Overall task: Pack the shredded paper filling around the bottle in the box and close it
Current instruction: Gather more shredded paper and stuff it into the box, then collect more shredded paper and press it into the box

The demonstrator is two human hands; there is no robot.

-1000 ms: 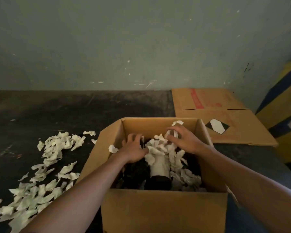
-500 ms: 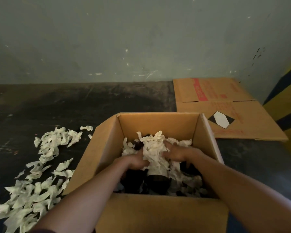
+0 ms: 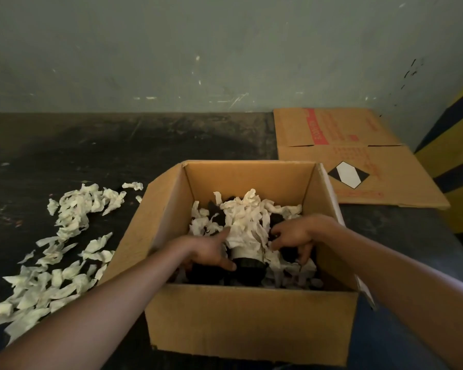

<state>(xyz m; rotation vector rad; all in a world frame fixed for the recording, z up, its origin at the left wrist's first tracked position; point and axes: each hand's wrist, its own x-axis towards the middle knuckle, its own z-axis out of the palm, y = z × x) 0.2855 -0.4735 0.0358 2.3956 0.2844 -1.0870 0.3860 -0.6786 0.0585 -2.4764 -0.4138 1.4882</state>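
Reaching into the open cardboard box (image 3: 251, 316) from the near side, both bare hands sat low inside it, either side of the bottle (image 3: 247, 259). Bottle lay in the middle of the box, dark base toward the camera, white label band just above it, rest buried under a heap of shredded paper filling (image 3: 247, 214). Left hand (image 3: 209, 251) was spread, index finger pointing up along the bottle's left side and touching the paper over it, thumb down by the dark base. Right hand (image 3: 294, 236) was loosely curled, fingers apart and bent down into the paper and dark gap right of the bottle; couldn't tell if it gripped any paper. More filling lay along the far wall and the right side of the box floor. Top flaps weren't folded over; left flap (image 3: 150, 217) stood angled outward.

Loose paper shreds (image 3: 62, 249) were scattered over the dark tabletop (image 3: 118, 150) left of the box, well apart from both hands. Flattened cardboard carton (image 3: 358, 156) with red print and a black-white diamond label lay behind and right of the box, against the grey-green wall (image 3: 225, 49).
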